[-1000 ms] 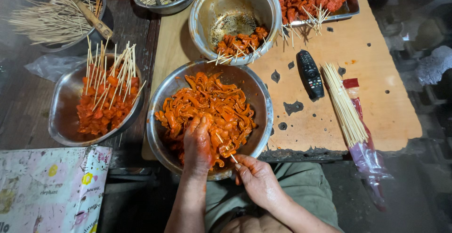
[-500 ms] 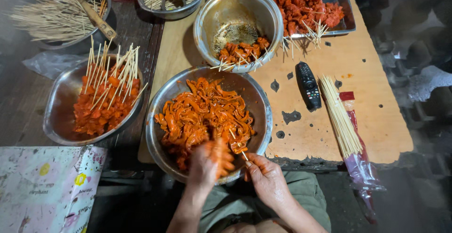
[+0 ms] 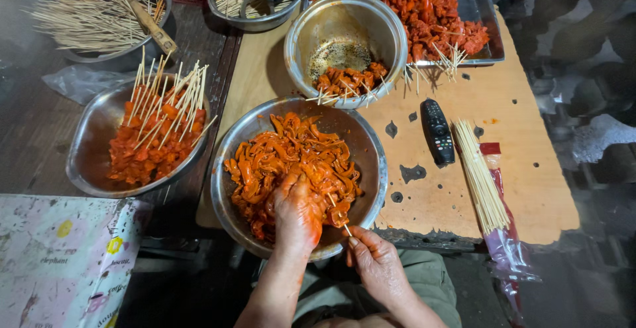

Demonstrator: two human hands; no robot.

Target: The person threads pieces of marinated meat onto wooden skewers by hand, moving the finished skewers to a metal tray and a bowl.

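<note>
Red-sauced meat strips (image 3: 291, 159) fill the steel bowl (image 3: 228, 175) at the tabletop's (image 3: 517, 189) near edge; the left hand (image 3: 297, 212) closes on strips, the right hand (image 3: 374, 262) pinches a bamboo skewer (image 3: 339, 217) upward for threading.

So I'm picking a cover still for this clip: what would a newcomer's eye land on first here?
First the big steel bowl at centre, heaped with orange-red marinated meat strips, the sauce-coated left hand buried in them. Beside it, the right hand pinches a thin bamboo skewer at the bowl's near rim. Next, the left bowl bristling with finished skewers, and loose sticks on the wooden board.
</note>
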